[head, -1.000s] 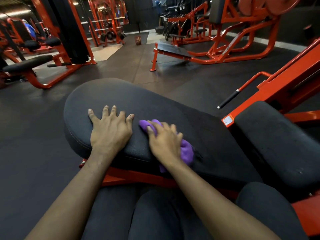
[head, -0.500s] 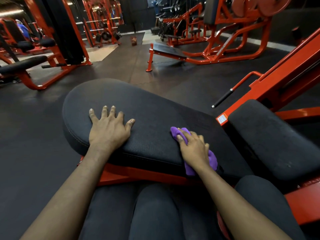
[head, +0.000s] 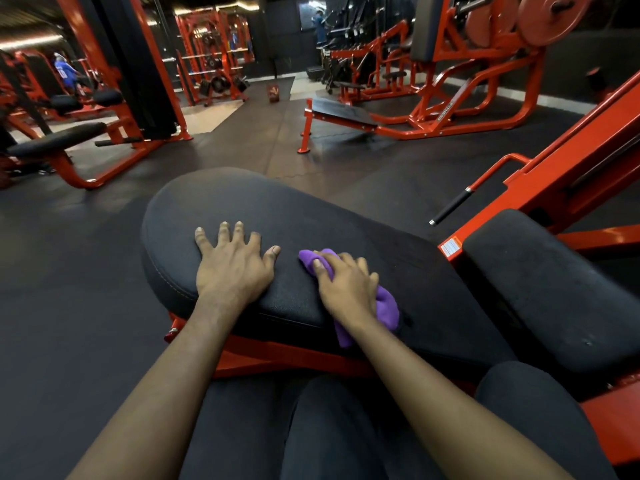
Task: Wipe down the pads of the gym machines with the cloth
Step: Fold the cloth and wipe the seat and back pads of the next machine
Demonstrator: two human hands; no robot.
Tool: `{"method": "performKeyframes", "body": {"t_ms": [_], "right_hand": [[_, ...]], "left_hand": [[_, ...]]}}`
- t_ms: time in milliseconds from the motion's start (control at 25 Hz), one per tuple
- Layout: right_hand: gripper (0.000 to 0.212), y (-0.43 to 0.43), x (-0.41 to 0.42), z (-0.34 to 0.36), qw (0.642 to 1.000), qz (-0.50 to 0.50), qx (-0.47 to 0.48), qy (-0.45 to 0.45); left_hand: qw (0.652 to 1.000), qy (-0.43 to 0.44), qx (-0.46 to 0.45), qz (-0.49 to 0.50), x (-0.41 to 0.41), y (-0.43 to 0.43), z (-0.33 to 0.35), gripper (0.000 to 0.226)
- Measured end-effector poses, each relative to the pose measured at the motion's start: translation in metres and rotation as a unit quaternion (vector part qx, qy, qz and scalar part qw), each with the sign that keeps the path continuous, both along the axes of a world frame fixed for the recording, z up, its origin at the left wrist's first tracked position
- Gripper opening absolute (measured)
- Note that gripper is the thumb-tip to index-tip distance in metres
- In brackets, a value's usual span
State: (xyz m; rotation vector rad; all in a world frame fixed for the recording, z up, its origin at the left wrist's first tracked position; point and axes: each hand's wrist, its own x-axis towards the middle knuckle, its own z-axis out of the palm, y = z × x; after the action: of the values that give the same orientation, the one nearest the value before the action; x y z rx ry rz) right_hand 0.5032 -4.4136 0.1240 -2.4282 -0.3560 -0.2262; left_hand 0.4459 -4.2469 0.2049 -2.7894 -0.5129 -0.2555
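1. The left hand (head: 232, 268) lies flat on the large black pad (head: 311, 216), fingers straight and spread.
2. The right hand (head: 346, 285) curls its fingers over the purple cloth (head: 386, 308), pressing it onto the pad near its front edge, close to the left thumb.
3. A red-and-white sticker (head: 450, 245) sits on the orange frame (head: 571, 168) beside the smaller pad (head: 540, 289); its print is unreadable.
4. Lettering on the far machine (head: 444, 112) is illegible.

place: commercial gym | under right grip (head: 346, 285): black machine pad (head: 311, 216) on orange steel frame (head: 277, 355) | far ahead-right of grip: plate-loaded machine carrying weight plates (head: 554, 19) | far ahead-left of grip: rack (head: 218, 83) holding plates | far left of grip: padded seat (head: 57, 140) | floor (head: 69, 271): black rubber matting
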Motion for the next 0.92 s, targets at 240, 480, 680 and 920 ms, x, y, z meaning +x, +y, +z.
{"method": "performKeyframes", "body": {"t_ms": [240,480,680,920], "right_hand": [[0.050,-0.017,0.008,0.004,0.989,0.103,-0.040,0.101],[0.048,0.007,0.059,0.004,0.996,0.054,-0.028,0.069],[0.048,0.041,0.161,-0.001,0.996,0.046,-0.024,0.066],[0.047,0.086,0.291,-0.008,0.997,0.001,-0.036,0.074]], "left_hand": [[0.999,-0.026,-0.009,0.020,0.013,-0.009,0.016,0.047],[0.994,0.035,-0.100,-0.001,0.114,-0.004,0.020,0.042],[0.994,0.056,-0.090,-0.019,0.220,0.025,0.001,0.039],[0.995,0.049,-0.077,-0.046,0.332,0.054,-0.016,0.038]]}}
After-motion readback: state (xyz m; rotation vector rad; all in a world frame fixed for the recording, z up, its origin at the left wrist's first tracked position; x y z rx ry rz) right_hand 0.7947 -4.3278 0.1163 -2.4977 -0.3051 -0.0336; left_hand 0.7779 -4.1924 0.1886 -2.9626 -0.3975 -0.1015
